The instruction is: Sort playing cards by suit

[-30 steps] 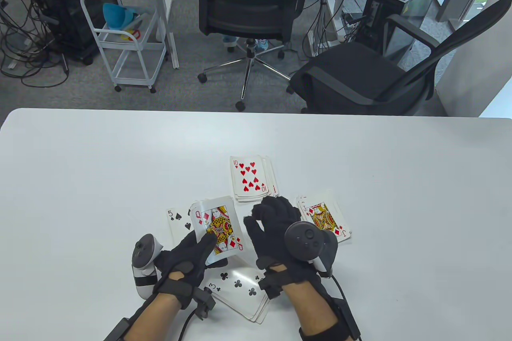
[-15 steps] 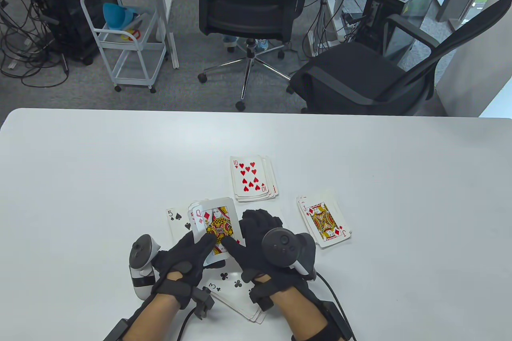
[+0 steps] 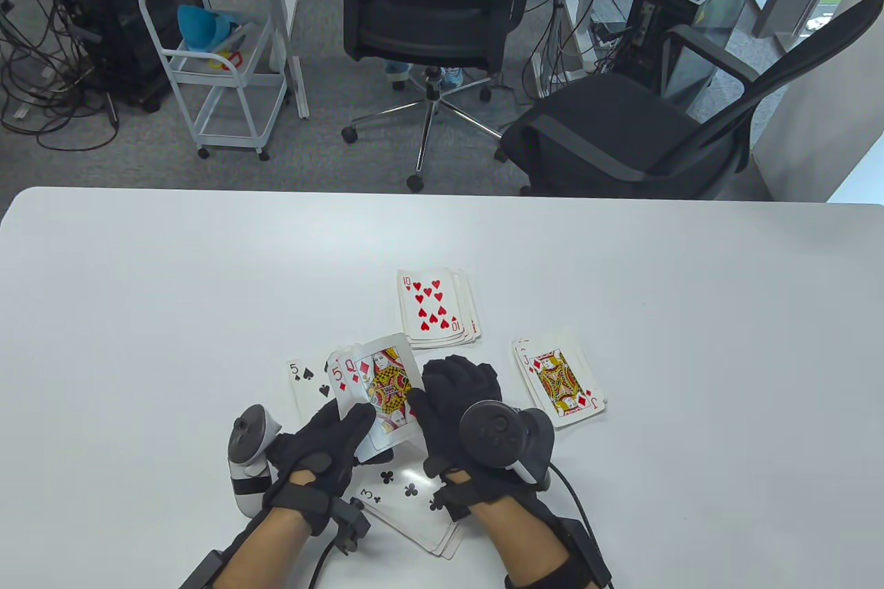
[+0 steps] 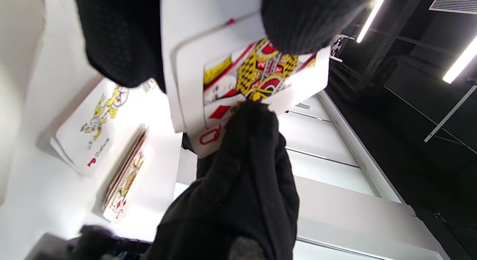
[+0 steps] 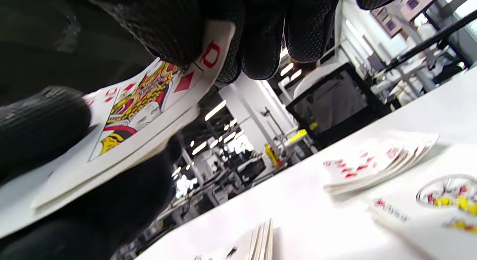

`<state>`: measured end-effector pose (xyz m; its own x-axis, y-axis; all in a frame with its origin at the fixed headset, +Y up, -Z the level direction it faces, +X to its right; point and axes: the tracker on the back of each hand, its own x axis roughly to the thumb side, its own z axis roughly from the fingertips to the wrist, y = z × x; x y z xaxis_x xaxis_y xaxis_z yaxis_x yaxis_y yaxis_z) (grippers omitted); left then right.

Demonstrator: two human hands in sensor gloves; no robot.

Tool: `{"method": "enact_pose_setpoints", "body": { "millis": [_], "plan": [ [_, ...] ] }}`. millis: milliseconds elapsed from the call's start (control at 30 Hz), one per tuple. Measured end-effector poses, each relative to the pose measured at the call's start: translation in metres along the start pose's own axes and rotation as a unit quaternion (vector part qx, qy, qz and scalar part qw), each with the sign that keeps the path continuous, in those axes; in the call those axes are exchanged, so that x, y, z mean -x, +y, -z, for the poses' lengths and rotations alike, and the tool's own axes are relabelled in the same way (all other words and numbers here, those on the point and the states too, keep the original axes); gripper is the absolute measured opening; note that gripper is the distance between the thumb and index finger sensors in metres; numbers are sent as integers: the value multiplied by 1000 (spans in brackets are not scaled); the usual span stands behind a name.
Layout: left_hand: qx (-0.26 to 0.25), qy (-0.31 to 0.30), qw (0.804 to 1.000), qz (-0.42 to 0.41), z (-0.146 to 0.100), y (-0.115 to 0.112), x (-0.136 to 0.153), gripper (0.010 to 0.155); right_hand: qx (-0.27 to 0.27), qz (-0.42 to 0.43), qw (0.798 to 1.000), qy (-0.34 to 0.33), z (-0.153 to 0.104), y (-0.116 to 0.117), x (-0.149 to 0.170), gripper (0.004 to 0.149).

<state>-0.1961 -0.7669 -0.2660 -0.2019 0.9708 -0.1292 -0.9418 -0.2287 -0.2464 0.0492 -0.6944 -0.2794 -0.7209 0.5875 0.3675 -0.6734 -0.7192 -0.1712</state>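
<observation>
My left hand (image 3: 343,429) holds a small face-up stack, thumb on top. The queen of diamonds (image 3: 388,387) is the top card, skewed to the right, and a red 5 (image 3: 338,375) shows under it. My right hand (image 3: 431,390) pinches the queen's right edge between thumb and fingers; the right wrist view shows the queen (image 5: 149,92) under those fingers (image 5: 261,36). On the table lie a hearts pile (image 3: 434,310) topped by the 10, a diamonds pile (image 3: 561,384) topped by the jack, a 5 of spades (image 3: 304,383) and a clubs pile (image 3: 413,500) topped by the 3.
The white table (image 3: 690,313) reaches far left, right and back of the piles. Two office chairs (image 3: 621,126) and a white cart (image 3: 221,57) stand on the floor beyond its far edge. The clubs pile lies partly under my wrists.
My right hand moved left from near the diamonds pile, took the queen's right edge and slid it rightward, uncovering the red 5 beneath. The left hand stayed in place.
</observation>
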Motion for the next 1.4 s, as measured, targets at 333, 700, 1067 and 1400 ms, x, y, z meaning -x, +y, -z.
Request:
{"method": "enact_pose_setpoints", "body": {
  "millis": [333,700,1067,1400],
  "plan": [
    [-8,1,1000,-1,0,1,-1,48,76,12,993,92,8,-44,51,37],
    [-3,-3,1000,-3,1,-1,-2,48,112,-78,945,297,0,-111,145,36],
    [1,-3,1000,-4,1,-2,-2,48,-38,-181,918,351,12,-65,156,45],
    [2,-3,1000,-7,1,-3,-2,48,32,-166,959,229,12,-63,100,54]
  ]
}}
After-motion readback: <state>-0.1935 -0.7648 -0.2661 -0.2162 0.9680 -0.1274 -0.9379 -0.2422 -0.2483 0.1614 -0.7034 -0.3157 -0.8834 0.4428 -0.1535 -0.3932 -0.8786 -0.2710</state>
